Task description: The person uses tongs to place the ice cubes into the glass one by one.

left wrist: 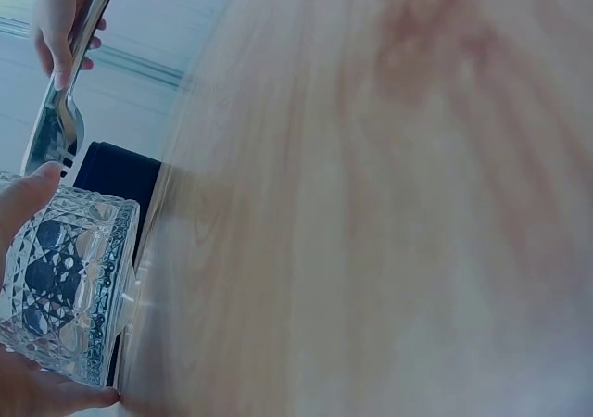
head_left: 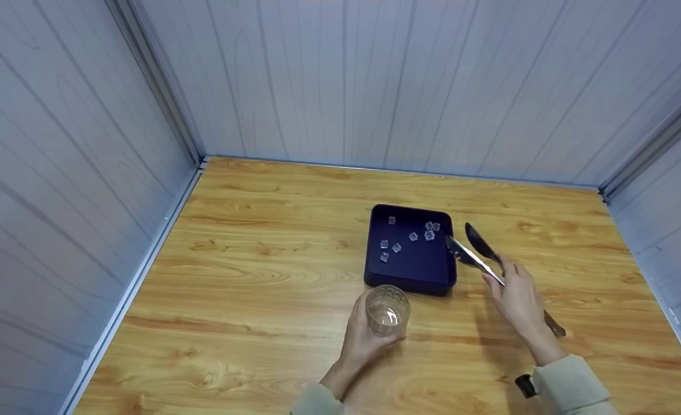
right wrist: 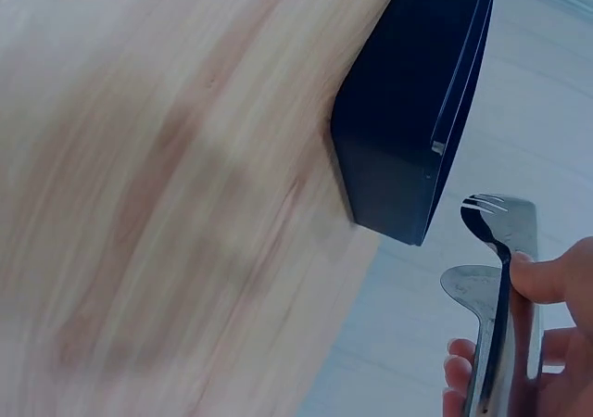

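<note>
My left hand (head_left: 359, 340) holds a clear patterned glass (head_left: 388, 311) just in front of a dark blue tray (head_left: 412, 283). In the left wrist view, thumb and fingers wrap the cut-pattern glass (left wrist: 65, 283). My right hand (head_left: 516, 294) grips metal serving tongs (head_left: 486, 256), whose two arms stand apart with nothing between the tips. One tip is over the tray's right edge, the other to the right of it. The right wrist view shows the tongs (right wrist: 505, 334) with one forked end and one rounded end. Several clear ice-like cubes (head_left: 413, 236) lie scattered in the tray.
The tray stands on a wood-grain table (head_left: 260, 276). Pale panelled walls (head_left: 340, 86) enclose the table at the back, left and right. A small black object (head_left: 526, 386) shows beside the right sleeve.
</note>
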Action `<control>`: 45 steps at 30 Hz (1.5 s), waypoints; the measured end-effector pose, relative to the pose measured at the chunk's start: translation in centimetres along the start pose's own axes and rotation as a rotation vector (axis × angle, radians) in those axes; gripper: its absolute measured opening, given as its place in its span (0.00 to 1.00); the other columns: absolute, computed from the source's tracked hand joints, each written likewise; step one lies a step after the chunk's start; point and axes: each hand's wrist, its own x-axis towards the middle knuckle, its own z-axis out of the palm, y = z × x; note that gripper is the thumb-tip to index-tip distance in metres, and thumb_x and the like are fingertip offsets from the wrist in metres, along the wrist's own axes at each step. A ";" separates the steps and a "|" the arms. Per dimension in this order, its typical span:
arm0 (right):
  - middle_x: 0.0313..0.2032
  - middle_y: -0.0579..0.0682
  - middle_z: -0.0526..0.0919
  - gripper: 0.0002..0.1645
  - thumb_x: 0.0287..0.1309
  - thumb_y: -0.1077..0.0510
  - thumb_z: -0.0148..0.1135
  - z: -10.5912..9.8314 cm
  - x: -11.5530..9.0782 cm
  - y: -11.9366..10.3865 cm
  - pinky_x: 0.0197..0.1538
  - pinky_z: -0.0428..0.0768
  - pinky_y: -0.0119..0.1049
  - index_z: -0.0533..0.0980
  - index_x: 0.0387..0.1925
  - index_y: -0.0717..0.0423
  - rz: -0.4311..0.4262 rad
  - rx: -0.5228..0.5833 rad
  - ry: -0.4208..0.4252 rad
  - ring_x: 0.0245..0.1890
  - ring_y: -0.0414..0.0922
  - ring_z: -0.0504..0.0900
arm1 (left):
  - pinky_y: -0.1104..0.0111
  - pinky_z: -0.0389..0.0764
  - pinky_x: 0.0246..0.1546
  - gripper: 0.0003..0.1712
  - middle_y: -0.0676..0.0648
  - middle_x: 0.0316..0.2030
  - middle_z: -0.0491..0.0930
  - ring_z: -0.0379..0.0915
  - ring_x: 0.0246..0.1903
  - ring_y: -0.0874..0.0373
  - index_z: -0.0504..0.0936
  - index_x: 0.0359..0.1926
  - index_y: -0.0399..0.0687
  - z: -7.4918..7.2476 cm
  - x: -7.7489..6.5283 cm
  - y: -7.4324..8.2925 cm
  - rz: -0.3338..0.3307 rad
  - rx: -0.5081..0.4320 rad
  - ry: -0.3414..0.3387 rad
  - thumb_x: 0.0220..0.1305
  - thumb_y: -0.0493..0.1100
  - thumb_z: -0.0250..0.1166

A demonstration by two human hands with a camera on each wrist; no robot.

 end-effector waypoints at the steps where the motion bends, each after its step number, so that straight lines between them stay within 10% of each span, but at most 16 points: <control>1: 0.35 0.67 0.74 0.30 0.51 0.53 0.61 0.1 0.1 -0.1 0.22 0.72 0.53 0.67 0.53 0.65 0.003 0.002 -0.014 0.29 0.61 0.73 | 0.60 0.67 0.54 0.56 0.45 0.52 0.67 0.64 0.52 0.51 0.58 0.59 0.34 0.0 0.0 0.0 -0.002 0.001 -0.001 0.27 0.46 0.78; 9: 0.44 0.69 0.73 0.32 0.56 0.51 0.56 0.6 0.8 -1.1 0.31 0.74 0.56 0.64 0.57 0.65 0.043 0.014 -0.141 0.37 0.63 0.74 | 0.60 0.67 0.54 0.57 0.45 0.52 0.67 0.65 0.52 0.52 0.58 0.59 0.34 0.0 -0.1 0.1 -0.014 -0.004 -0.008 0.26 0.45 0.78; 45: 0.33 0.66 0.76 0.27 0.53 0.50 0.59 5.2 4.4 -4.8 0.29 0.75 0.53 0.69 0.43 0.71 -0.054 0.026 -0.211 0.31 0.62 0.76 | 0.62 0.66 0.55 0.56 0.45 0.52 0.68 0.64 0.52 0.53 0.58 0.58 0.33 0.5 0.5 0.0 -0.019 -0.002 -0.005 0.25 0.46 0.78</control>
